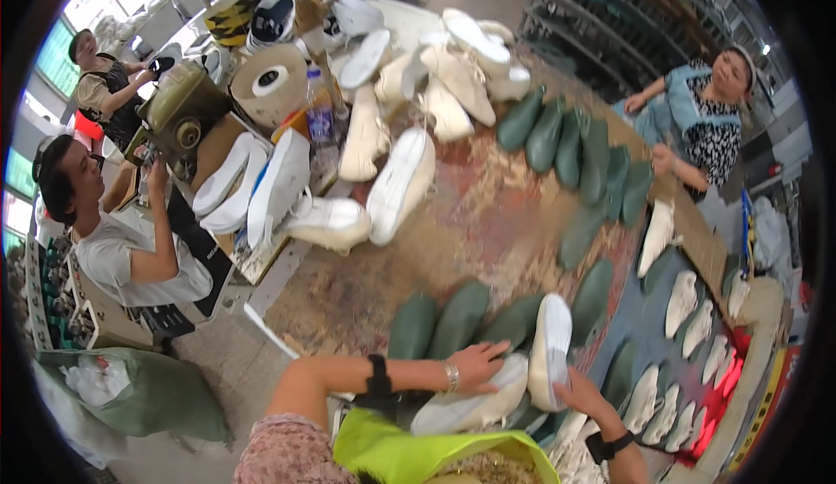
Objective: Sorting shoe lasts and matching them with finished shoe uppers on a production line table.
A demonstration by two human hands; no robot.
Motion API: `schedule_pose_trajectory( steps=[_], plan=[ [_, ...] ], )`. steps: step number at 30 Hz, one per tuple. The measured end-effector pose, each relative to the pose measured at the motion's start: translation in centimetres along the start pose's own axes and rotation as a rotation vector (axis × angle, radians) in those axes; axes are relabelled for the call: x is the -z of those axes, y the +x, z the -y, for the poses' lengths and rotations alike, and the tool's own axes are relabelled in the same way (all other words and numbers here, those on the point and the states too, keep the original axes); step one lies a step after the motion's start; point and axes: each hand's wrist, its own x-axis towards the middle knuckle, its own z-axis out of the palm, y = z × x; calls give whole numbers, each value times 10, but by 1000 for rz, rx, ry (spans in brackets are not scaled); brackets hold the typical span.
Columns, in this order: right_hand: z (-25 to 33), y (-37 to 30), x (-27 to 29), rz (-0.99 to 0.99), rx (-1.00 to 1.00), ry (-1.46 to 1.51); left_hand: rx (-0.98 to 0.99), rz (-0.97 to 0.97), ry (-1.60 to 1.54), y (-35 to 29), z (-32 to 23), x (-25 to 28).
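Note:
My right hand (585,397) grips the side of a cream shoe (550,345), whose white sole faces up and whose toe points away from me. Just left of it, my left hand (475,367) lies with fingers stretched out over the upper edge of another cream shoe (461,407), sole down or on its side; I cannot tell which. Beyond my hands runs a row of dark green shoe lasts (460,317), one of them partly behind the left fingers. The right fingertips are partly hidden by the shoe.
Cream shoes with white soles (402,186) pile up at the table's (488,196) far left. More green lasts (544,135) line the far right. Lasts and shoe uppers (681,303) stand on a rack to the right. Co-workers are at left (139,257) and right (697,118).

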Motion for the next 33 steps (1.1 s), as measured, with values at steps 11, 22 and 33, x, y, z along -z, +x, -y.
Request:
schedule_pose_trajectory(
  steps=[11,22,33],
  plan=[
    [299,278,123,-309,932,-355,863,-814,510,3,273,282],
    [415,421,105,-412,405,-30,1034,-879,583,28,286,260],
    [307,358,45,-140,668,621,614,-664,393,86,215,204]
  ],
)
